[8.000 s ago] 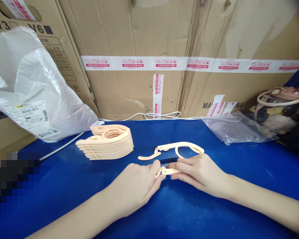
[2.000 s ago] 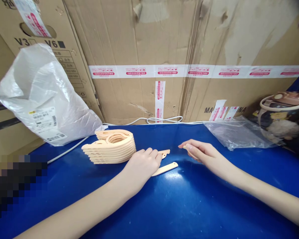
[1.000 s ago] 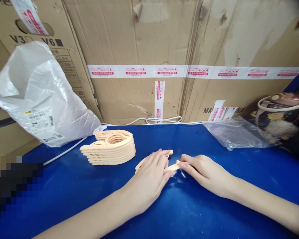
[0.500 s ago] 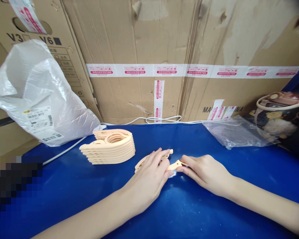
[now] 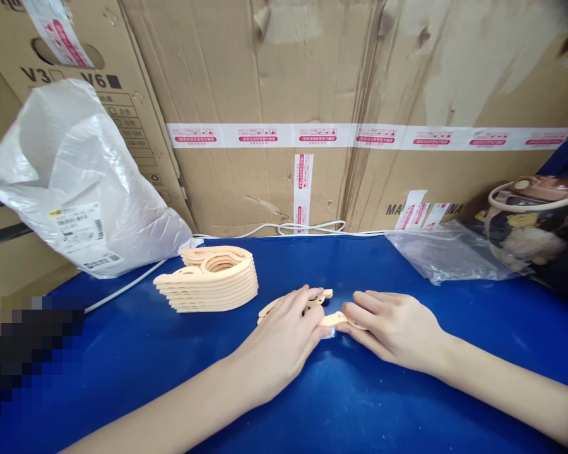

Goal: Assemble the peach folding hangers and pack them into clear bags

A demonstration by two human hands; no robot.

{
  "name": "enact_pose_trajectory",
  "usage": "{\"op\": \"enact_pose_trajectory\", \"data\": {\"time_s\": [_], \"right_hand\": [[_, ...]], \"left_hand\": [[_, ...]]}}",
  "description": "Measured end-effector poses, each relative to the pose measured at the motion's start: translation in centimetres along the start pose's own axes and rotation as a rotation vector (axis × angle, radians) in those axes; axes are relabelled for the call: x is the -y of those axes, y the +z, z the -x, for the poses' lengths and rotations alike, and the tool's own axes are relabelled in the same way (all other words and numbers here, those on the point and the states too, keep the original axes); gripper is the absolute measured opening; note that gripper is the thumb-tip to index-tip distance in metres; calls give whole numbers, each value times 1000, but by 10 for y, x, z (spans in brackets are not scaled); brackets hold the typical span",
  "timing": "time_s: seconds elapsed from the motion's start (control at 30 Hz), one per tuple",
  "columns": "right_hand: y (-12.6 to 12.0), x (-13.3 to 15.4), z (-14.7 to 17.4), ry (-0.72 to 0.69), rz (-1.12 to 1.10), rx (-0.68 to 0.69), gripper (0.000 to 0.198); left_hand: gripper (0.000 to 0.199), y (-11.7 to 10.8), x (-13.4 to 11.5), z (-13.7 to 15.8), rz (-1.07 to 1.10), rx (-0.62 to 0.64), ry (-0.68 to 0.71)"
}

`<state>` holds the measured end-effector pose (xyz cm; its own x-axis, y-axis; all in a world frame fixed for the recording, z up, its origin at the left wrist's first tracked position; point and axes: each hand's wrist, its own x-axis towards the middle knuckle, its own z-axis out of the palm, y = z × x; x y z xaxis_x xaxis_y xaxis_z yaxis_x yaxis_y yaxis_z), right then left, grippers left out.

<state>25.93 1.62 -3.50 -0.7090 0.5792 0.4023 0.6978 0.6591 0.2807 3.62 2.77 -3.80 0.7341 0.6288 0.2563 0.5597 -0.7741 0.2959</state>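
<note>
A peach plastic folding hanger (image 5: 334, 319) lies low over the blue table, mostly hidden by my hands. My left hand (image 5: 291, 321) is closed over its body, with the curved end showing at the left and another arm end showing above the fingers. At the right, my right hand (image 5: 390, 325) pinches the hanger's short arm between thumb and curled fingers. A small shiny patch (image 5: 329, 332) shows under the hanger; what it is I cannot tell. To the left stands a neat stack of matching folded hangers (image 5: 213, 284).
A white plastic mailing bag (image 5: 85, 195) with a label leans at the left. Large cardboard boxes (image 5: 246, 183) wall off the back, a white cable (image 5: 265, 228) along their foot. A clear plastic bag (image 5: 435, 252) and a jug-like container (image 5: 525, 221) are at the right.
My right hand's fingers have curled further over the hanger's arm, and its end now sits beneath them. My left hand holds nearly the same place. The view has shifted slightly.
</note>
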Motion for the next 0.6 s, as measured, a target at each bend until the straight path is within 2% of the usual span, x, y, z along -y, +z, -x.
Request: {"op": "enact_pose_trajectory", "data": {"time_s": [0.2, 0.33, 0.4, 0.5, 0.6], "right_hand": [[-8, -9, -1, 34, -327, 148, 30], [-15, -18, -3, 76, -530, 239, 22], [-18, -19, -3, 81, -609, 268, 20], [-22, -17, -2, 92, -668, 278, 20], [-22, -13, 1, 129, -630, 245, 23]], "left_hand": [[29, -10, 3, -1, 159, 7, -64], [11, -8, 10, -1, 309, -17, -147], [12, -4, 14, 0, 398, -24, -182], [17, 0, 18, -1, 473, -59, -195], [13, 1, 19, -4, 437, -139, -176]]}}
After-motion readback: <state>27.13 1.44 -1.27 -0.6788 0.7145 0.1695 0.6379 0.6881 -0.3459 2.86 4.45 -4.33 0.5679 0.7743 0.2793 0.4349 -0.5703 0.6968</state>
